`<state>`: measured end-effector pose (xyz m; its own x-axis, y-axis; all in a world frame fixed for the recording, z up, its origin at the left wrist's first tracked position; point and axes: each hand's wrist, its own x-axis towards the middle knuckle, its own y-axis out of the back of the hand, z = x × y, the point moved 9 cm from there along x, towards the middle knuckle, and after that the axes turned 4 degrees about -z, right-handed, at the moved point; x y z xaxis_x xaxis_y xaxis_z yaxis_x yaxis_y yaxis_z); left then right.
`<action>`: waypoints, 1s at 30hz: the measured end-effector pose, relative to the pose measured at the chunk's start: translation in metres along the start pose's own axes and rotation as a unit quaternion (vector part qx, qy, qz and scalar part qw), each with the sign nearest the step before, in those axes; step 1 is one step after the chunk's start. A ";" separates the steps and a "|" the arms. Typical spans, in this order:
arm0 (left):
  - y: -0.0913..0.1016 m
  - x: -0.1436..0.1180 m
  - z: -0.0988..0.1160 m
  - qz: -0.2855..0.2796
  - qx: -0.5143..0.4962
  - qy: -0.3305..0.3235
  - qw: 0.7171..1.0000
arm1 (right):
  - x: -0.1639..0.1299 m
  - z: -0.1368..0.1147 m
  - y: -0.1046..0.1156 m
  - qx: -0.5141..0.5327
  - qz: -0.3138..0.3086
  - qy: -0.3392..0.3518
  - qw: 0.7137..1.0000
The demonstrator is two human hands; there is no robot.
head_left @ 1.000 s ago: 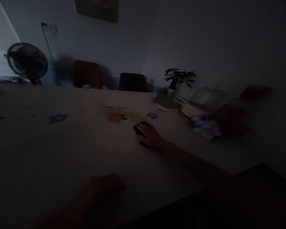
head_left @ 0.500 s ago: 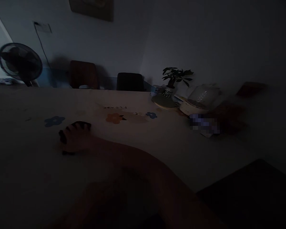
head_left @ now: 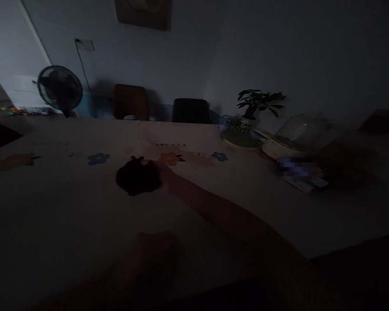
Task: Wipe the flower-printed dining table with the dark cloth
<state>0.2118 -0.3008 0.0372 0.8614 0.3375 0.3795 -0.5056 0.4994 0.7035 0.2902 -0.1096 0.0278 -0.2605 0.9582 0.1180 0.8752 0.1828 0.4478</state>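
In the dim head view, my right hand (head_left: 165, 176) reaches out over the pale flower-printed tablecloth (head_left: 197, 194). Its fingers are closed on a black, uneven-edged bunched cloth (head_left: 138, 176), which hides most of them. Blue and orange printed flowers lie just beyond it. Closer to me, my left hand (head_left: 154, 255) is low at the near side of the table, apart from the cloth. Deep shadow covers its fingers, so I cannot make out how they are held.
At the back right stand a potted plant (head_left: 246, 123) on a green round mat (head_left: 238, 138), a pot with a clear dome lid (head_left: 277, 149) and some papers (head_left: 300, 183). Two chairs (head_left: 131, 101) and a fan (head_left: 60, 88) are beyond the far edge.
The view has swung left. My right hand has moved right across the table with the black cloth, which now shows as a fuller bunch. My left hand now shows more plainly.
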 end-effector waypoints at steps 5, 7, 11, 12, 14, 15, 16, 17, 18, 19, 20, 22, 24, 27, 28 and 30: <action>0.001 0.002 0.006 0.067 -0.027 -0.052 0.996 | -0.073 0.040 0.094 -0.152 0.123 -0.096 0.976; 0.001 0.003 0.007 0.072 -0.033 -0.064 0.995 | -0.099 0.042 0.113 -0.208 0.172 -0.099 0.958; 0.004 0.006 0.012 0.082 -0.040 -0.083 0.992 | -0.115 0.019 0.079 -0.250 0.082 0.024 0.964; 0.005 0.006 0.013 0.088 -0.041 -0.090 0.991 | -0.113 0.014 0.062 -0.271 0.036 0.053 0.960; 0.000 0.008 0.015 0.075 -0.025 -0.095 0.992 | -0.104 0.009 0.027 -0.318 -0.065 0.090 0.942; -0.005 0.009 0.014 0.058 -0.012 -0.091 0.994 | -0.097 0.009 0.011 -0.337 -0.108 0.099 0.930; -0.011 0.009 0.012 0.037 0.001 -0.084 0.996 | -0.089 0.009 -0.001 -0.348 -0.144 0.103 0.921; -0.017 0.010 0.010 0.020 0.015 -0.077 0.997 | -0.079 0.010 -0.012 -0.354 -0.171 0.101 0.914; -0.021 0.010 0.009 0.007 0.025 -0.074 0.997 | -0.067 0.010 -0.020 -0.356 -0.191 0.097 0.910; -0.023 0.009 0.009 0.000 0.032 -0.075 0.997 | -0.054 0.010 -0.028 -0.355 -0.207 0.090 0.907; -0.024 0.008 0.010 -0.005 0.034 -0.078 0.996 | -0.039 0.010 -0.035 -0.354 -0.218 0.081 0.906; -0.024 0.006 0.013 -0.015 0.039 -0.094 0.995 | -0.005 0.008 -0.051 -0.354 -0.238 0.064 0.902; -0.022 0.004 0.017 -0.024 0.046 -0.113 0.992 | 0.033 0.004 -0.071 -0.360 -0.249 0.050 0.897; -0.020 0.001 0.022 -0.033 0.056 -0.140 0.988 | 0.089 -0.005 -0.105 -0.367 -0.255 0.036 0.894; -0.020 0.001 0.023 -0.035 0.060 -0.149 0.986 | 0.106 -0.009 -0.116 -0.369 -0.252 0.033 0.894; -0.019 -0.001 0.025 -0.037 0.066 -0.170 0.982 | 0.133 -0.016 -0.133 -0.373 -0.250 0.032 0.893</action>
<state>0.2217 -0.3302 0.0387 0.8734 0.0058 0.4870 -0.4489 0.3974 0.8003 0.1324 -0.0096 -0.0024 -0.5858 0.7795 -0.2219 0.1353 0.3640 0.9215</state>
